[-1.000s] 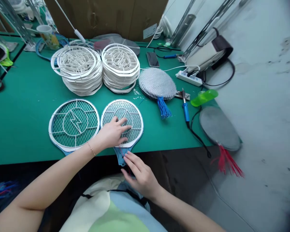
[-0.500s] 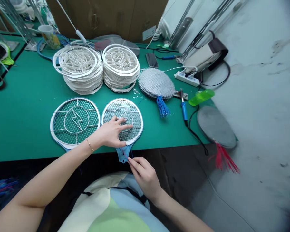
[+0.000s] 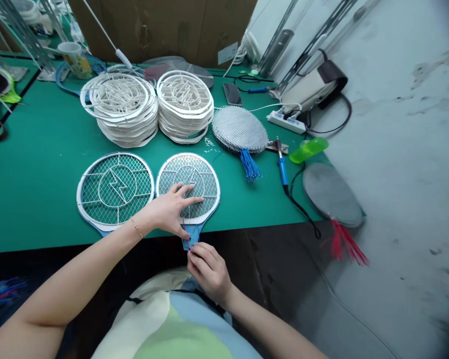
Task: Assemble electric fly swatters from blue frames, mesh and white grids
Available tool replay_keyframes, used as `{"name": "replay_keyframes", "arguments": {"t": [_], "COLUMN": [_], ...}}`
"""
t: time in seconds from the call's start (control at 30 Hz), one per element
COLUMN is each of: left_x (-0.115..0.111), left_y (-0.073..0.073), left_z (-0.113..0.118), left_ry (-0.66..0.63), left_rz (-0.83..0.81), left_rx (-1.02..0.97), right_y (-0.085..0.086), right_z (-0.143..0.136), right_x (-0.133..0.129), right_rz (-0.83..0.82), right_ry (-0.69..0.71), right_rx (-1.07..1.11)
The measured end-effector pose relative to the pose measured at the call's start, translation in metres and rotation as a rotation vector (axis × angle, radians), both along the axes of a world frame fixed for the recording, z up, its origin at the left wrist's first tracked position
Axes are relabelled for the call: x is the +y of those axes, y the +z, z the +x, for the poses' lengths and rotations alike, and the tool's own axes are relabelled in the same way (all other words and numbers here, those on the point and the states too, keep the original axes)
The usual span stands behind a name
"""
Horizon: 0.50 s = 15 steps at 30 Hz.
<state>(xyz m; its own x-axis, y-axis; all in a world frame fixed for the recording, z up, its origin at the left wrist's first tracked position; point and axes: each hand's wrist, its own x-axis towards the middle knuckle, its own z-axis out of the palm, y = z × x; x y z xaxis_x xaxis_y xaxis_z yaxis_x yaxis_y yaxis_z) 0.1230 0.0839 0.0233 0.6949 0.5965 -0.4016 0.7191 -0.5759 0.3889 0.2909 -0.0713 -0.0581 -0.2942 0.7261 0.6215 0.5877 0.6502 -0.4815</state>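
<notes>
Under my left hand [image 3: 172, 212] lies a mosquito racket head [image 3: 208, 174] with a white rim, a fine mesh and a blue frame. The fingers are spread flat over its grille, and the thumb reaches down onto the blue handle neck [image 3: 195, 232]. At the end of that neck, my right hand [image 3: 209, 271] pinches with closed fingertips. A thin red wire [image 3: 184, 228] runs down the neck to this pinch; its end is hidden by the fingers. To the left, touching the first, lies a second racket head [image 3: 97, 187] with a lightning-bolt grille and wider mesh.
Two stacks of white racket grilles [image 3: 125, 119] [image 3: 185, 114] stand behind. Right of them sit a pile of metal meshes with blue wires [image 3: 239, 127], a soldering iron [image 3: 282, 169], a green bottle [image 3: 309, 149], grey meshes with red wires [image 3: 333, 194] and a power strip [image 3: 286, 121].
My right hand has moved left and slightly up, closer beneath the end of the handle neck. My left thumb has shifted down onto the neck; its fingers stay spread on the grille.
</notes>
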Motion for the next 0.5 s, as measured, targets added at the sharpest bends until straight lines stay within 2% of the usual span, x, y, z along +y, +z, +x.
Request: {"name": "replay_keyframes", "arguments": {"t": [0.2,0.3,0.4,0.5], "left_x": [-0.001,-0.004,0.0,0.012], "left_y": [0.0,-0.004,-0.008,-0.009], "left_z": [0.0,-0.001,-0.001,-0.001], "left_ry": [-0.006,-0.001,-0.002,0.026], "left_rz": [0.004,0.006,0.028,0.053], "left_rx": [-0.005,-0.016,-0.037,-0.028], "right_y": [-0.008,-0.015,-0.021,-0.023], "right_z": [-0.002,-0.001,0.002,0.005], "right_x": [-0.002,0.0,0.009,0.025], "right_rz": [-0.03,0.034,0.13,0.14], "right_ry": [0.031,0.046,0.079,0.061], "right_rx": [0.092,0.088,0.081,0.072]}}
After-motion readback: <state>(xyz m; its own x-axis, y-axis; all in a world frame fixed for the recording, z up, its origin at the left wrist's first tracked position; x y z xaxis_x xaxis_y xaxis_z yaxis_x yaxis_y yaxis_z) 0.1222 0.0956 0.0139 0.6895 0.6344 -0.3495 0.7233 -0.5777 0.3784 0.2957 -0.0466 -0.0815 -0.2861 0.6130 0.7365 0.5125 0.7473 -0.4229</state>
